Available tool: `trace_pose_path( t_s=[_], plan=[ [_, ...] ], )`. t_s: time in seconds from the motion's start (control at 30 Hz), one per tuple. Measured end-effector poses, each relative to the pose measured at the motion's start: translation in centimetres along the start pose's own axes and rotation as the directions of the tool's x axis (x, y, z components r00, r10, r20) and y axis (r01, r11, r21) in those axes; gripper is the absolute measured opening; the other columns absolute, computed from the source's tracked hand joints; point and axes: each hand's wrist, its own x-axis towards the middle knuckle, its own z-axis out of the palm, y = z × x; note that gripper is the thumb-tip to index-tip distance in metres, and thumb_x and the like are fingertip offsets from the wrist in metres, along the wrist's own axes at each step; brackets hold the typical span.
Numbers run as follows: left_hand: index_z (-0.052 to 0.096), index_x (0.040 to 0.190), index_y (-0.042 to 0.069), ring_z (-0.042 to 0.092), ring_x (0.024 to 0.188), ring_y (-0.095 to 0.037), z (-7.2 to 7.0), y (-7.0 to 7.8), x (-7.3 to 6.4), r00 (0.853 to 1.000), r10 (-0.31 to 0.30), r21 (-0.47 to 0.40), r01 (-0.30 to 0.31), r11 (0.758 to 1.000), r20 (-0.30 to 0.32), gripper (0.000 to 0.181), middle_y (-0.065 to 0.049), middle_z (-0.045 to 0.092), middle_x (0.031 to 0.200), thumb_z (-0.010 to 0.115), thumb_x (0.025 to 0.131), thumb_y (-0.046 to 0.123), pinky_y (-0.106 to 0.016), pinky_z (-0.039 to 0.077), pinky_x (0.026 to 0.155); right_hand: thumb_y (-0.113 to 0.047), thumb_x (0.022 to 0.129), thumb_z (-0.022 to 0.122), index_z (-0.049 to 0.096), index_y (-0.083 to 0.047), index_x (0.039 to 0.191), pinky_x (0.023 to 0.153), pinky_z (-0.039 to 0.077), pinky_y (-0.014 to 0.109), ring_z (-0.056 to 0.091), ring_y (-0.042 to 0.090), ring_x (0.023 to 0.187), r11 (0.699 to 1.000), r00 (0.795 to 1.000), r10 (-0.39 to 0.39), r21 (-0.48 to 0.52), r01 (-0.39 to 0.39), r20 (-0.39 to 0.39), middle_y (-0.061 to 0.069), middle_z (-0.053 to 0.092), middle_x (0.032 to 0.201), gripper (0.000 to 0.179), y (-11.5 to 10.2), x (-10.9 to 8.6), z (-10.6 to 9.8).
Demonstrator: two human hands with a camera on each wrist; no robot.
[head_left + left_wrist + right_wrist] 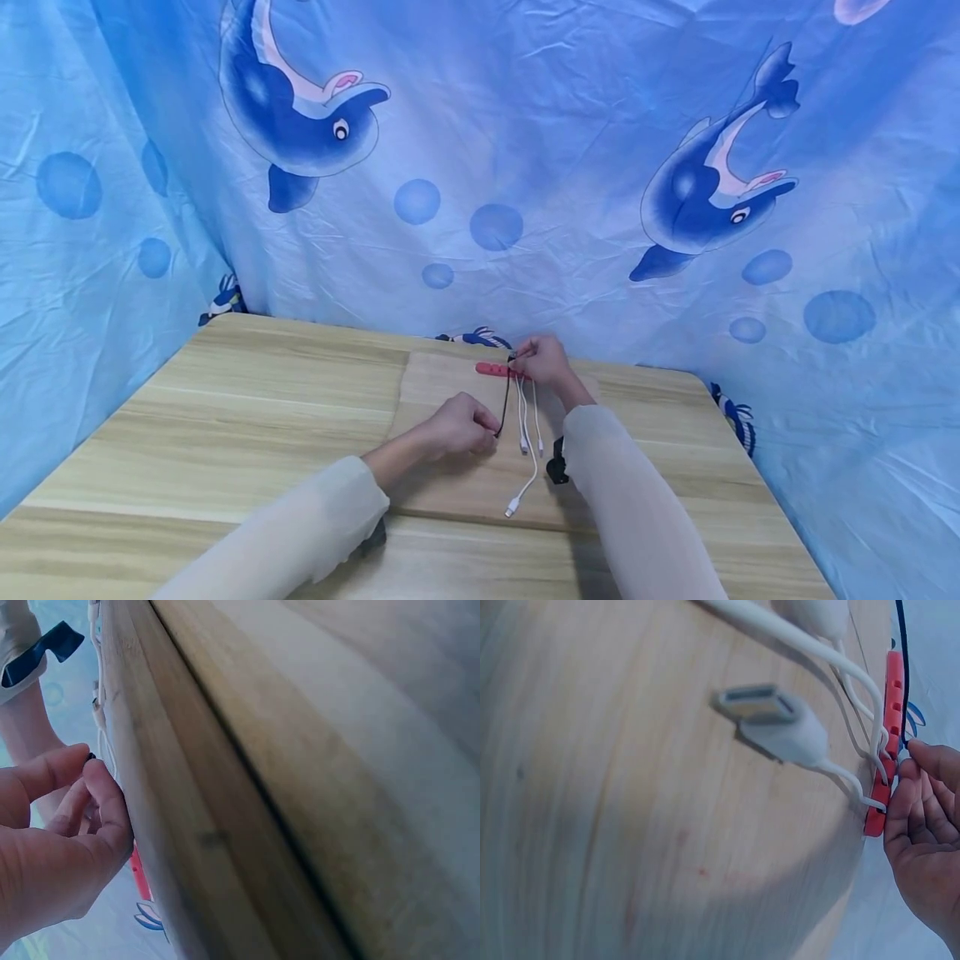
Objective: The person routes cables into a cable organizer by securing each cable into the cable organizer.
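Note:
A thin black cable [505, 406] runs between my two hands over a wooden board. Its near end is pinched between thumb and fingertip of my left hand [459, 425]; in the left wrist view a small black tip shows there. At the far end, my right hand [544, 362] pinches the cable just above a red slotted cable holder [491, 369]. In the right wrist view the black cable [904, 667] passes alongside the red holder's [893, 690] slots. Several white cables [521, 417] sit in the holder's right part, their ends hanging toward me. One ends in a white USB plug [787, 735].
The wooden board [442, 492] lies on a wood-grain table [285, 433]. Behind and at both sides hangs a blue curtain [570, 275] with dolphins. A white plug [512, 507] lies nearest the board's front edge. A black strap [557, 463] shows at the right sleeve.

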Motion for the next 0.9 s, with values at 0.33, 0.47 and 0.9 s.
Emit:
trace_pose_path(
  t_s=[0.33, 0.47, 0.9],
  plan=[
    [0.079, 0.092, -0.001, 0.062, 0.075, -0.012, 0.2, 0.6, -0.4, 1.0, 0.017, 0.107, -0.017, 0.994, -0.002, 0.019, -0.003, 0.074, 0.086, 0.079, 0.074, -0.005, -0.024, 0.052, 0.064, -0.003, 0.082, 0.078, 0.069, -0.003, 0.089, 0.057, 0.047, 0.024, 0.061, 0.014, 0.066, 0.999, 1.0, 0.023, -0.043, -0.023, 0.007, 0.005, 0.07, 0.077, 0.011, 0.3, 0.4, 0.3],
    [0.08, 0.091, 0.0, 0.062, 0.08, -0.013, 0.2, 0.6, -0.2, 1.0, 0.025, 0.164, -0.024, 0.986, -0.002, 0.02, -0.003, 0.075, 0.088, 0.079, 0.072, -0.005, -0.024, 0.052, 0.067, -0.003, 0.082, 0.079, 0.069, -0.005, 0.088, 0.058, 0.048, 0.026, 0.061, 0.016, 0.068, 0.997, 0.998, 0.062, -0.038, -0.062, 0.014, 0.005, 0.068, 0.074, 0.011, -0.1, 0.4, 0.3],
    [0.081, 0.092, 0.004, 0.064, 0.094, -0.015, 0.3, 0.4, 0.6, 0.999, 0.047, 0.261, -0.043, 0.964, -0.009, 0.022, -0.002, 0.077, 0.094, 0.082, 0.071, -0.002, -0.032, 0.055, 0.087, -0.007, 0.084, 0.081, 0.072, -0.008, 0.083, 0.078, 0.048, 0.035, 0.058, 0.025, 0.092, 0.979, 0.982, 0.191, -0.075, -0.191, -0.011, 0.007, 0.065, 0.093, 0.008, -0.5, 1.2, 0.6]
  ],
)
